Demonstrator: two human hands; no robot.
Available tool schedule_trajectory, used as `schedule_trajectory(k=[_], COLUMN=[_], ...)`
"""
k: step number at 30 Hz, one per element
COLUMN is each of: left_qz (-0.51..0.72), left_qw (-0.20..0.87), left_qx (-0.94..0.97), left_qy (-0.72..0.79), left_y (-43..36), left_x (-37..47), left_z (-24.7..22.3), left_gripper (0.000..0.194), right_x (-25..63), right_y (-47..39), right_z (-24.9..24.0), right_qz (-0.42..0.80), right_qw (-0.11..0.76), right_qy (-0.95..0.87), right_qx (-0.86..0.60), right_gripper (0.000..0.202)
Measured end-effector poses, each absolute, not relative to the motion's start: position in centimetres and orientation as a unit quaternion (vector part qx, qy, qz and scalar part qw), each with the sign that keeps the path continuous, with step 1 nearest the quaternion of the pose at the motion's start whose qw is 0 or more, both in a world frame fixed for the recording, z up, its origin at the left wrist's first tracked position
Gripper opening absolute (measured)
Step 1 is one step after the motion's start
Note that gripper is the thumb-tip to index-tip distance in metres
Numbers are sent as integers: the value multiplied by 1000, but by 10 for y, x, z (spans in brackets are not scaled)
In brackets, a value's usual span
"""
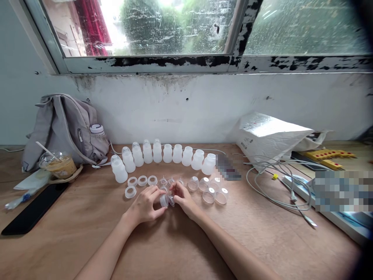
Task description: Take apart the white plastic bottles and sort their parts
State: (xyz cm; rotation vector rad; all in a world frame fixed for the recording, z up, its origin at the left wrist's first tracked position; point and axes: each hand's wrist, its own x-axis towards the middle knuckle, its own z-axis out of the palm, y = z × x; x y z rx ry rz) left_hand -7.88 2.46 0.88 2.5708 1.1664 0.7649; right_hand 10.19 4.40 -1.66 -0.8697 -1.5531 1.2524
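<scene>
Right now, both hands meet low over the middle of the bench [154,249], just in front of the small parts. The left hand [145,204] has its grip closed on a translucent screw ring [164,200], tipped up on its edge between thumb and fingers. Close against it, the right hand [183,197] pinches a clear teat [171,201], its grip together on that piece; whether the teat touches the ring is too small to tell. Beyond the left hand lie four loose rings [130,192], three in a row and one nearer. Just past the fingertips sit a few more teats [163,181], partly hidden by the right hand. Five clear domed caps [208,195] stand to the right of that hand, three behind and two in front. Behind all these, ten frosted bottles curve in an arc: the five capped bottles [119,170] on the left wear clear tops, while the five bare-necked bottles [208,165] on the right go without. Over at the left, a grey backpack [62,128] leans by the wall [204,105], with an iced drink [60,166] and a black phone [35,209] before it. On the right are a white package [265,136], a coiled cable [264,197] and some yellow pieces [330,154].
</scene>
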Motion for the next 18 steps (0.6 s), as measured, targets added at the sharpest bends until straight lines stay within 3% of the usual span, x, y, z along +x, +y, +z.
schedule_trajectory(k=[7,18], left_qz=[245,192], left_qw=[125,77], left_qx=[864,855], left_qy=[421,476], left_y=[28,24], left_x=[-86,-88], left_z=[15,19], left_gripper=[41,23], right_x=[111,111], right_y=[48,51], right_z=[-19,-31], right_qz=[223,195], right_qw=[436,398], right_qy=[-735,-783], right_qx=[-469,-436], right_gripper=[19,26])
